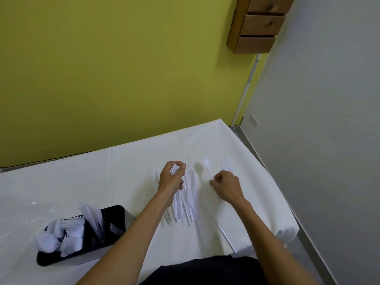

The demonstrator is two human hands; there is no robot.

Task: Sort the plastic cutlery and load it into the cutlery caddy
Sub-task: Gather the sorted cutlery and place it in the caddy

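Observation:
A black cutlery caddy (115, 218) stands at the lower left of the white table (127, 177), with white plastic spoons, forks and knives standing in its compartments. A heap of loose white plastic cutlery (186, 204) lies in the middle of the table. My left hand (171, 179) is over the heap's far end, closed around a bunch of white pieces. My right hand (226, 187) pinches the handle of a white plastic spoon (206, 164) whose bowl points away from me. More white pieces (226, 163) lie beyond my right hand.
A single white piece (227, 237) lies near the table's front right edge. A yellow-green wall runs behind the table. A wooden drawer unit (260, 23) hangs at the upper right. The table's right edge drops to a grey floor.

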